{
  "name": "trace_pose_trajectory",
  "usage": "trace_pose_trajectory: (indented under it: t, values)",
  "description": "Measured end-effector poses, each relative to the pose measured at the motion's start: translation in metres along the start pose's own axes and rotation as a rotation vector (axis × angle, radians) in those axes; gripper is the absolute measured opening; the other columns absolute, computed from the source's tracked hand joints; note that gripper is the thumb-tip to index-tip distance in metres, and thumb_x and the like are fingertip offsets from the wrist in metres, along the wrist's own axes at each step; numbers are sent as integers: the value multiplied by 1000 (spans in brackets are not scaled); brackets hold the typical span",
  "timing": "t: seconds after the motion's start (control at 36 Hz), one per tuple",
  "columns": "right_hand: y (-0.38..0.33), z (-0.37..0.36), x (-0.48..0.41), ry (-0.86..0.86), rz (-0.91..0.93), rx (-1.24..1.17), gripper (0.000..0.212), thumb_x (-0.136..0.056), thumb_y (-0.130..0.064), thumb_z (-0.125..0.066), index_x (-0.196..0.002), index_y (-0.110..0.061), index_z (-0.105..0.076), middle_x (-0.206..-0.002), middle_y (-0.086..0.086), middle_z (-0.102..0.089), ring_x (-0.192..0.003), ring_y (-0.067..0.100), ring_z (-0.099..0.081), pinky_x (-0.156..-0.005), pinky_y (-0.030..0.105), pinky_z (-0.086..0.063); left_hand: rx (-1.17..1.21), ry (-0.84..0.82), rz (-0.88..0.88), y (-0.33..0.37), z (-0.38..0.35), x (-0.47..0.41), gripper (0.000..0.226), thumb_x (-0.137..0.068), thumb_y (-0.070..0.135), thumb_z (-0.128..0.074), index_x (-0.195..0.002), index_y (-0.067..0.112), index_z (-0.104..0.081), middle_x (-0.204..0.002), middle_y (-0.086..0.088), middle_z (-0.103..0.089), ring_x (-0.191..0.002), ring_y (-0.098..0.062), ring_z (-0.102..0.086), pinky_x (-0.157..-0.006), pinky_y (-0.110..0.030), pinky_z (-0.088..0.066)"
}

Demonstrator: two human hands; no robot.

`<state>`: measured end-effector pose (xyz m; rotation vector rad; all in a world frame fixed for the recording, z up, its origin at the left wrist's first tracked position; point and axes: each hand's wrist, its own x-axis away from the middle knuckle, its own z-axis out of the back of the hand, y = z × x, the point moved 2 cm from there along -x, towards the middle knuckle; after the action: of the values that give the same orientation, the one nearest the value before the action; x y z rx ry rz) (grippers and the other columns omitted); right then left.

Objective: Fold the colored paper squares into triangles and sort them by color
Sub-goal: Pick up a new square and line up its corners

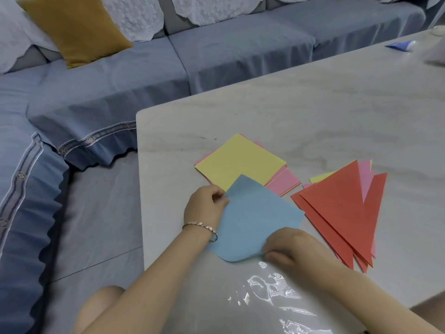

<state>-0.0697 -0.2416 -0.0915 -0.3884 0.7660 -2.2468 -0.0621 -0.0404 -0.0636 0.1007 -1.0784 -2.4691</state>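
A blue paper square [257, 215] is curved over near the table's front, bent but not creased flat. My left hand [204, 204] pinches its left edge; a bracelet is on that wrist. My right hand [289, 247] pinches the paper's lower right corner against the table. Behind it lies a stack of unfolded squares with a yellow sheet [238, 161] on top and pink sheets [284, 184] showing below. To the right sits a pile of folded triangles, red ones [342, 208] on top, with pink [364, 177] and yellow edges peeking out behind.
The pale marble table [301, 112] has its left edge near my left hand. A clear plastic wrapper [272, 290] lies at the front. A blue tube [401, 45] rests far right. A blue-covered sofa [108, 88] with a mustard cushion [74, 30] surrounds the table.
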Motion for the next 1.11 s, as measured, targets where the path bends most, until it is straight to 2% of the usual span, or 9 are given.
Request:
trace_pose_trajectory:
  t: [0.11,0.22,0.28,0.33,0.5,0.67,0.86,1.0,1.11]
  values:
    - [-1,8,1,105,-47,-207,14,-84,-32,-61,-82,-23,-72,-97,-21,-62,-96,-6,-52,-85,14,-40,157,-55,0,-6,4,14,17,-82,8,-62,-70,20,-64,-70,7,-64,-66,-6,-57,-62,-14,-42]
    - [0,18,-5,336,-61,-248,14,-75,-51,-59,-86,-44,-63,-118,-23,-50,-110,-11,-44,-94,3,-27,245,-52,8,-12,10,29,24,-84,8,-61,-68,25,-63,-72,10,-65,-69,-3,-58,-61,-6,-41]
    - [-5,27,-9,372,-91,-282,6,-74,-43,-72,-72,-45,-67,-122,-25,-48,-112,-14,-42,-92,0,-25,283,-84,8,-11,12,37,27,-86,7,-60,-67,27,-62,-72,10,-65,-69,-3,-58,-62,-7,-41]
    - [-13,35,-13,366,-156,-353,23,-75,-27,-75,-62,-44,-67,-116,-30,-51,-105,-20,-44,-84,-4,-25,327,-126,-8,-8,13,44,28,-87,6,-59,-68,26,-63,-71,11,-65,-68,-3,-57,-63,-8,-42]
    - [-30,43,-13,344,-249,-595,8,-77,-17,-73,-69,-18,-74,-79,-14,-70,-76,-4,-61,-68,5,-40,386,-185,-16,3,18,62,33,-87,7,-58,-65,30,-65,-65,14,-66,-64,-5,-58,-64,-19,-45]
    - [-42,49,-8,380,-290,-693,12,-77,-16,-72,-65,-16,-73,-71,-12,-69,-62,-4,-59,-59,5,-40,459,-27,-93,25,21,79,18,-90,19,-55,-85,35,-62,-82,13,-67,-76,4,-60,-70,-9,-44]
    - [-54,51,-3,449,-295,-787,14,-74,-14,-74,-62,-18,-72,-65,-9,-70,-55,1,-59,-53,11,-44,434,176,-192,38,16,89,37,-79,8,-69,-87,44,-64,-88,29,-63,-86,11,-59,-78,-6,-44]
    - [-56,53,0,539,-282,-799,18,-71,-5,-76,-73,-19,-65,-62,-9,-66,-55,2,-57,-56,9,-44,438,186,-218,40,17,92,41,-79,4,-68,-86,44,-63,-79,43,-60,-85,16,-58,-76,-1,-40]
    - [-61,55,2,522,-253,-782,23,-72,-3,-75,-79,-24,-68,-61,-8,-65,-54,5,-55,-56,9,-43,433,159,-197,38,18,93,36,-81,7,-67,-88,42,-65,-80,39,-63,-86,13,-59,-78,-5,-43]
